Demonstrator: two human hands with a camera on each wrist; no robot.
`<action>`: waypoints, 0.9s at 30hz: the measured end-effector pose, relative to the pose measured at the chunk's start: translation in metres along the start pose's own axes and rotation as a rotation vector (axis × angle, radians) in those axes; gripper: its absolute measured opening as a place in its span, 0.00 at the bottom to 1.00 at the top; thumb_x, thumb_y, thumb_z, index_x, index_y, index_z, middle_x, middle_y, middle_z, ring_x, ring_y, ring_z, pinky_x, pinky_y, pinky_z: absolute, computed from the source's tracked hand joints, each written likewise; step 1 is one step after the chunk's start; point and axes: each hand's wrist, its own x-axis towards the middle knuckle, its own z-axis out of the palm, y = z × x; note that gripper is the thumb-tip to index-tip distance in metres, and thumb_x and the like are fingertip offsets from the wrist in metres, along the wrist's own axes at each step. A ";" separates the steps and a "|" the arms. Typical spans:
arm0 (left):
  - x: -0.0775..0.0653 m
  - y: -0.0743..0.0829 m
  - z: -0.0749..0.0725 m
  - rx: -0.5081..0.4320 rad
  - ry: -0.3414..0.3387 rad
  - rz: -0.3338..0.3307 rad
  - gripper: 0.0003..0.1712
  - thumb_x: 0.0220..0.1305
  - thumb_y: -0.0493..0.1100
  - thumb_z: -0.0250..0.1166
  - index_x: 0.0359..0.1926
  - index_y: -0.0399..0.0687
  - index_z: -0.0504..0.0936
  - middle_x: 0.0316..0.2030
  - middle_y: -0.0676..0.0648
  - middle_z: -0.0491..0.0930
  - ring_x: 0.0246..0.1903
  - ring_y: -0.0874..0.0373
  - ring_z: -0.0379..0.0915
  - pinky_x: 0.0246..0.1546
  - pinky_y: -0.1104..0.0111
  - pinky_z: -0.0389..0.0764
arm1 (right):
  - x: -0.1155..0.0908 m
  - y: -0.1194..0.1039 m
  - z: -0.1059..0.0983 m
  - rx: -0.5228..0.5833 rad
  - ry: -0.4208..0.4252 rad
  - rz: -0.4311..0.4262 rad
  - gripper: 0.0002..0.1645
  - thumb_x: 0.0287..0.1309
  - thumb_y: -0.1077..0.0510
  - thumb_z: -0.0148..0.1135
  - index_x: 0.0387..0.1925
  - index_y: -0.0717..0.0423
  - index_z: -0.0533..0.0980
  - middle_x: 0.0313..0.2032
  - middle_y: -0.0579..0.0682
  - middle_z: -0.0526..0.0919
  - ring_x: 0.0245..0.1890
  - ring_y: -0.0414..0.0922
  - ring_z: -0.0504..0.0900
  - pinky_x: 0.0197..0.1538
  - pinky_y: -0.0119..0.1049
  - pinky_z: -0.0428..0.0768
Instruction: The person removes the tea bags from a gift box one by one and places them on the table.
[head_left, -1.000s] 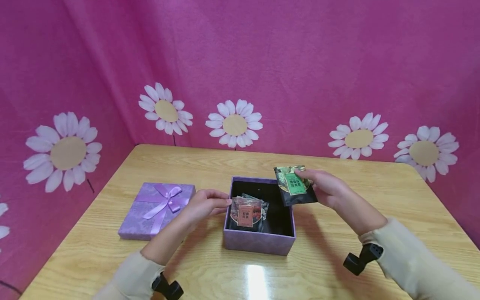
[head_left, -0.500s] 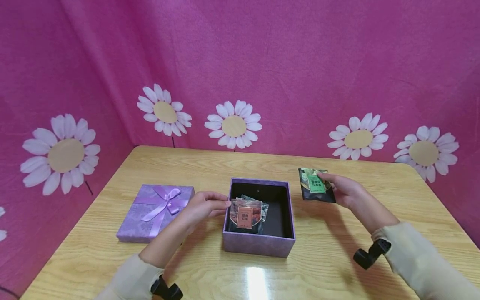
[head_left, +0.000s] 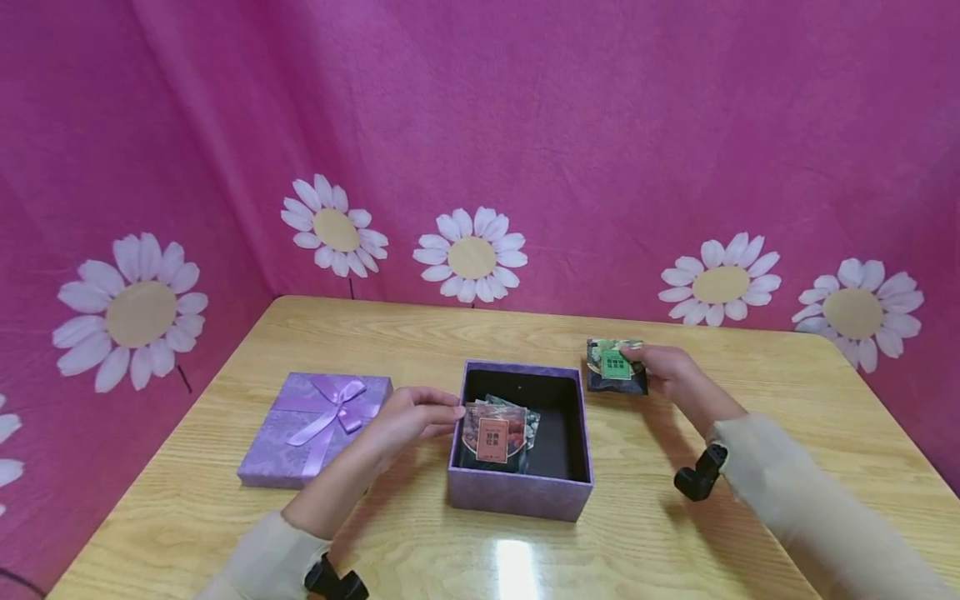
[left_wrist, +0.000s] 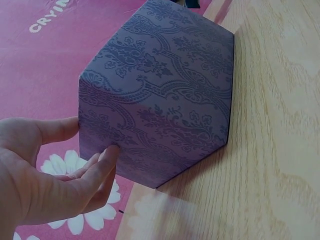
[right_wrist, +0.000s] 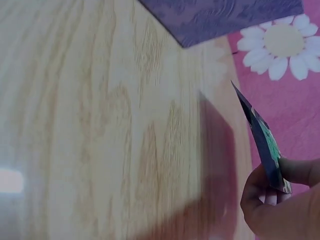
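Note:
My right hand (head_left: pixel 670 373) pinches a black tea sachet with a green label (head_left: pixel 617 366) between thumb and fingers, to the right of the purple box's far corner. In the right wrist view the sachet (right_wrist: pixel 265 140) shows nearly edge-on, held up over the table. At the left wall of the open purple gift box (head_left: pixel 517 493), my left hand (head_left: pixel 411 421) grips the rim, thumb at the top edge and fingers against the patterned outer side (left_wrist: pixel 165 100). Inside the box, at its left, lies a tea sachet with a red label (head_left: pixel 492 437), overlapping other sachets (head_left: pixel 533 423) behind it.
The purple lid with a ribbon bow (head_left: pixel 315 429) lies on the wooden table (head_left: pixel 420 333) left of the box, beside my left forearm. A pink cloth with daisies (head_left: pixel 585 167) hangs behind the table and along its left side.
My right hand first carried the green-labelled sachet rightward away from above the box, then moved it slightly back left and farther off. The left hand stays at the box rim.

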 end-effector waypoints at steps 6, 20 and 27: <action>0.000 -0.001 -0.001 -0.011 -0.008 0.008 0.20 0.61 0.33 0.62 0.51 0.22 0.74 0.48 0.32 0.80 0.42 0.57 0.81 0.53 0.66 0.84 | 0.017 0.003 0.004 -0.131 0.126 -0.016 0.16 0.65 0.57 0.55 0.47 0.64 0.69 0.22 0.36 0.76 0.25 0.30 0.76 0.32 0.22 0.82; 0.004 0.001 -0.001 -0.004 0.021 -0.010 0.18 0.61 0.33 0.62 0.50 0.25 0.75 0.46 0.35 0.80 0.42 0.55 0.82 0.54 0.64 0.84 | 0.019 0.003 0.011 -0.820 0.358 -0.250 0.35 0.46 0.53 0.73 0.52 0.72 0.74 0.51 0.69 0.76 0.49 0.57 0.74 0.54 0.46 0.79; 0.001 -0.001 0.001 -0.004 0.027 -0.012 0.17 0.60 0.33 0.63 0.49 0.25 0.76 0.45 0.35 0.80 0.41 0.55 0.82 0.54 0.64 0.84 | 0.024 0.012 0.014 -0.902 0.442 -0.325 0.34 0.44 0.51 0.74 0.47 0.72 0.76 0.47 0.68 0.79 0.47 0.61 0.76 0.47 0.46 0.79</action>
